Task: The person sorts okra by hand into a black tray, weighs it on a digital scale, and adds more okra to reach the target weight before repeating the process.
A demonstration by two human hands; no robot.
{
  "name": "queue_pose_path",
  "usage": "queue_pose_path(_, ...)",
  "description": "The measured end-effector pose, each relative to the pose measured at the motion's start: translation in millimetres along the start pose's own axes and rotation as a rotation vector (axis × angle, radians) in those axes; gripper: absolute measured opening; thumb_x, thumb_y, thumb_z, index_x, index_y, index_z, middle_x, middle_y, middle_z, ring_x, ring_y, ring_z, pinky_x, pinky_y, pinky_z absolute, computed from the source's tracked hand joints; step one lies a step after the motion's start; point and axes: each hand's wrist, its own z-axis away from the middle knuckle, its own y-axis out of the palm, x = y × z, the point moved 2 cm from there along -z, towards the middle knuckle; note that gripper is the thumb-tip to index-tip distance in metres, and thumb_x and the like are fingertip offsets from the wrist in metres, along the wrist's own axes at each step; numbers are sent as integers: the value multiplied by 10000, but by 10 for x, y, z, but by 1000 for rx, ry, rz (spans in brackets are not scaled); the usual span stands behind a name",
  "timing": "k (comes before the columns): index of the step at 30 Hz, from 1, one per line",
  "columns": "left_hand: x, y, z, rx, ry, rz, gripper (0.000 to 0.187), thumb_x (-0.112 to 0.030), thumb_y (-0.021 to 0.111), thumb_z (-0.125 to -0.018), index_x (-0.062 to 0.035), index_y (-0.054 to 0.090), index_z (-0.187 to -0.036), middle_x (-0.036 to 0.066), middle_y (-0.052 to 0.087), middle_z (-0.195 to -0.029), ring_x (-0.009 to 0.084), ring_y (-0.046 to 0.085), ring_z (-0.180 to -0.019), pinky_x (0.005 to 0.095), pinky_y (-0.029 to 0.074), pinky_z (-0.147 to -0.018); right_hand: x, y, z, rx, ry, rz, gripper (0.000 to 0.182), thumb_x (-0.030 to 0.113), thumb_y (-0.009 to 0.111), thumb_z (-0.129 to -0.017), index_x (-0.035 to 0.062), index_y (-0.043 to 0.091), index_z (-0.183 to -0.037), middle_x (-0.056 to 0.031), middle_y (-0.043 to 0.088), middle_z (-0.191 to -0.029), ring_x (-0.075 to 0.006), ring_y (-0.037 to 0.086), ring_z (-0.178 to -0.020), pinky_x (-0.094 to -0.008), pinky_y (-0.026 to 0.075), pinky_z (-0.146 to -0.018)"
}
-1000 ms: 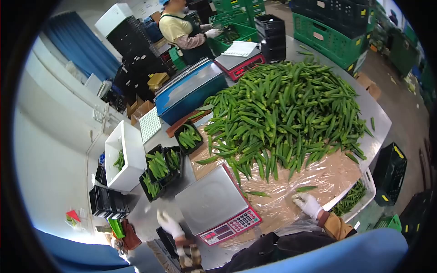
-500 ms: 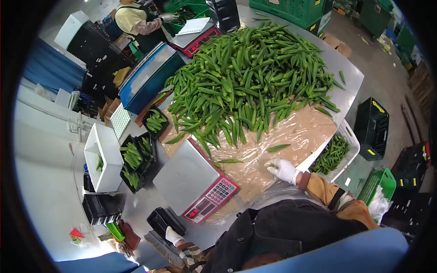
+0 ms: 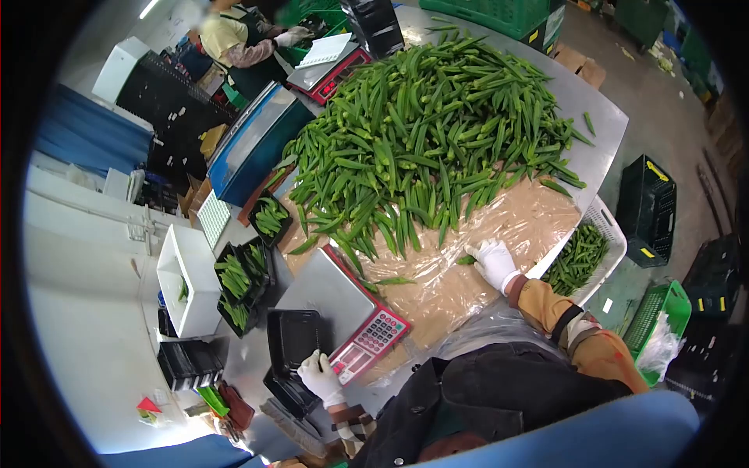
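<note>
My left hand [image 3: 320,379], in a white glove, grips the near edge of an empty black plastic tray [image 3: 295,337], tilted at the left side of the digital scale [image 3: 343,300]. More black trays [image 3: 285,396] lie just below that hand. My right hand [image 3: 495,265], also gloved, has its fingers closed over an okra pod [image 3: 466,260] on the plastic-covered cardboard [image 3: 425,300]; only the pod's tip shows. A large okra heap [image 3: 413,140] spreads beyond both hands. One loose pod lies beside the scale.
Okra-filled black trays [image 3: 234,274] stand left of the scale, near a white bin [image 3: 187,285]. A white basket of okra [image 3: 608,242] sits at the table's right edge. Across the table a person [image 3: 242,43] works beside a second scale [image 3: 331,74].
My left hand has lifted a black tray from the stack up to the scale's edge. My right hand has moved forward onto the loose okra pod and closed on it.
</note>
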Motion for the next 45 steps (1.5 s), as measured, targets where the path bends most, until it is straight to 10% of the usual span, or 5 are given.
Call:
queue_pose_path(14, -2597, 1851, -1226, 500, -44, 1094, 442, 16, 504, -948, 73, 461, -1384, 175, 544, -1387, 250, 521, -1286, 339, 369, -1111, 111, 79, -1529, -169, 505, -899, 454, 144, 636, -860, -60, 556, -1258, -266, 668, -1094, -381, 654, -1017, -400, 510, -900)
queue_pose_path(20, -2810, 2934, -1827, 558, 96, 635, 494, -52, 694, -859, 88, 507, -1294, 209, 561, -1268, 269, 576, -1163, 339, 451, -999, 178, 11, -1868, 0, 509, -755, 799, 210, 718, -807, -49, 347, -1465, -298, 542, -1325, -397, 560, -1196, -394, 444, -1028)
queue_pose_path(28, -3091, 2247, -1344, 874, -264, 1414, 428, 6, 570, -938, 2, 489, -1359, 73, 593, -1268, 148, 568, -1107, 280, 451, -965, 2, 176, -1561, 200, 272, -1783, 541, 15, 657, -869, -3, 493, -1385, -23, 651, -1188, -115, 601, -1038, -252, 499, -903)
queue_pose_path(31, -2900, 1961, -969, 703, -266, 1295, 441, 36, 562, -921, -17, 487, -1352, 48, 609, -1160, 140, 591, -1005, 273, 486, -887, -134, -90, -1111, 284, 325, -1432, 490, 38, 654, -901, 73, 531, -1374, 14, 671, -1066, -46, 595, -821, -195, 492, -597)
queue_pose_path(45, -2300, 1857, -754, 254, -1, 664, 461, -12, 702, -816, -2, 563, -1256, 125, 654, -1123, 212, 630, -1012, 319, 492, -912, -564, 242, -676, -35, 470, -706, 363, 260, 721, -790, -16, 644, -1013, -244, 689, -852, -390, 690, -850, -437, 547, -766)
